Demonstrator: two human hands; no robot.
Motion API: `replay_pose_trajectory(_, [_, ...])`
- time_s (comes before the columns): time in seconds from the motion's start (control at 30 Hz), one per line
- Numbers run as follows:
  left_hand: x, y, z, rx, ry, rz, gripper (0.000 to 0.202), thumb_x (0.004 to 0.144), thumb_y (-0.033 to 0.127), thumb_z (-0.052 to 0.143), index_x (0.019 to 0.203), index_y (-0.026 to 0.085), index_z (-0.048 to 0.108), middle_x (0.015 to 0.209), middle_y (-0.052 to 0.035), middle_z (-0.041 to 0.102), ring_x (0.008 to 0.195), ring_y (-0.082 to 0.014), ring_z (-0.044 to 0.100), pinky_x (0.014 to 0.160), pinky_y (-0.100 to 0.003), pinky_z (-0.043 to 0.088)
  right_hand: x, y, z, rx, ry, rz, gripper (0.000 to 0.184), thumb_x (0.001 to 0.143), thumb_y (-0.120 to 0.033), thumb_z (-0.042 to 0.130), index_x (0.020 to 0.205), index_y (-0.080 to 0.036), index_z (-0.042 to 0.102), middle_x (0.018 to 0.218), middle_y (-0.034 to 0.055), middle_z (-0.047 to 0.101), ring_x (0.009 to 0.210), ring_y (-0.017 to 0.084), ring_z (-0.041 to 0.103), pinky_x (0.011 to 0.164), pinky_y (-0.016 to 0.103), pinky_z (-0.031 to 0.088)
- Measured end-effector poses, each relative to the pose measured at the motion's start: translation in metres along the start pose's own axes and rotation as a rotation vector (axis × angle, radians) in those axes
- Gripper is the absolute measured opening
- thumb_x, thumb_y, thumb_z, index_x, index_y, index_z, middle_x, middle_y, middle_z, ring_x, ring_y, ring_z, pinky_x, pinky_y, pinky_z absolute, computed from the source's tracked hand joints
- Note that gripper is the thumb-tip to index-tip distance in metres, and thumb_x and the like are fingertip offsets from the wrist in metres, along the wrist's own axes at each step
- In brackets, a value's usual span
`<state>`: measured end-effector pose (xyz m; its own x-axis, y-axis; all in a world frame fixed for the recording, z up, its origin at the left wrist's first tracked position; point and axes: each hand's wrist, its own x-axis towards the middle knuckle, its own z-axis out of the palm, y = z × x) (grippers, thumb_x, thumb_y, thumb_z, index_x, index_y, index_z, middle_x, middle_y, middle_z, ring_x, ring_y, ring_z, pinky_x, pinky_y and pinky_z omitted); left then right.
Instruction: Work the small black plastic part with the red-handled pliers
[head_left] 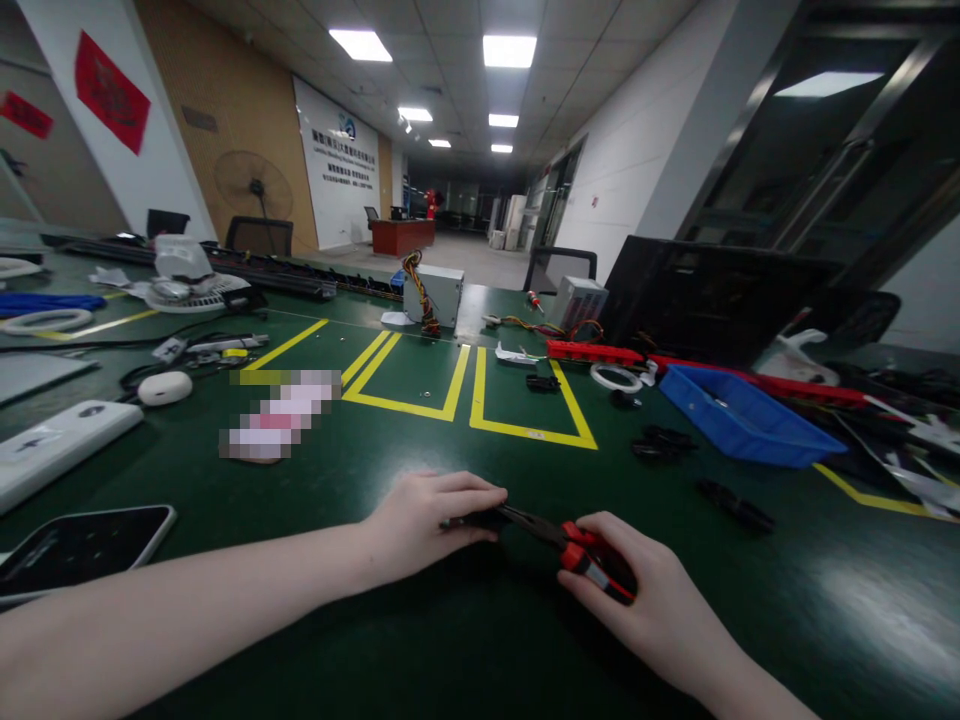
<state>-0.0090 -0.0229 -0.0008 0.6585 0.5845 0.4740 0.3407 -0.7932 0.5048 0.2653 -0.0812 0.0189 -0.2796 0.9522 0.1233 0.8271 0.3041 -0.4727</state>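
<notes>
My right hand (637, 590) is wrapped round the red and black handles of needle-nose pliers (577, 550). The long dark jaws of the pliers point left, toward my left hand (431, 520). Between the thumb and fingers of that left hand is a small dark flat piece (480, 518), mostly covered by the fingers. The tips of the jaws meet or overlap this piece; whether they grip it I cannot tell. Both hands are just above the green table mat (420, 650), near its front.
A blue tray (750, 420) and black cable bundles (664, 443) lie to the right. Power supply boxes (442, 295) stand at the back, behind yellow tape outlines (532, 434). On the left are a tablet-like device (82, 550), a white box (56, 450) and a white case (165, 388).
</notes>
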Motion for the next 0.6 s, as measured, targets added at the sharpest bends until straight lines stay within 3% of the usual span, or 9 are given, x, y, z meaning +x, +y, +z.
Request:
replay_pose_trajectory(0.1, [0.0,-0.002,0.0,0.047,-0.021,0.034,0.039,0.096,0.027,0.057,0.135,0.024,0.053,0.127,-0.0072,0.064,0.109,-0.0213,0.066,0.094,-0.037,0.055,0.001,0.001,0.0,0.023,0.014,0.008,0.03,0.085,-0.05,0.061,0.101,-0.024,0.062,0.094,0.0047,0.069,0.079,0.02,0.066,0.068,0.033,0.055])
replay_pose_trajectory(0.3, [0.0,0.003,-0.004,-0.091,-0.113,0.008,0.051,0.097,0.018,0.052,0.145,0.024,0.038,0.137,-0.0084,0.056,0.119,-0.02,0.061,0.1,-0.036,0.053,0.001,0.003,-0.002,0.045,0.007,0.035,0.031,0.085,-0.051,0.06,0.1,-0.024,0.062,0.092,0.0043,0.069,0.077,0.019,0.065,0.066,0.032,0.053])
replay_pose_trajectory(0.47, [-0.003,0.012,-0.002,-0.21,-0.165,-0.094,0.048,0.095,0.014,0.056,0.139,0.022,0.039,0.128,-0.0076,0.065,0.117,-0.0204,0.063,0.1,-0.038,0.054,0.002,-0.002,-0.003,0.053,-0.004,0.043,0.031,0.085,-0.052,0.058,0.098,-0.023,0.061,0.088,0.0031,0.069,0.074,0.018,0.064,0.064,0.03,0.051])
replay_pose_trajectory(0.6, [-0.002,0.012,0.0,-0.258,-0.105,-0.109,0.05,0.094,0.012,0.056,0.139,0.022,0.036,0.129,-0.0078,0.065,0.12,-0.0197,0.062,0.102,-0.039,0.052,0.001,0.0,-0.002,0.073,0.006,0.036,0.031,0.086,-0.052,0.057,0.098,-0.023,0.061,0.088,0.0031,0.069,0.072,0.018,0.064,0.062,0.03,0.05])
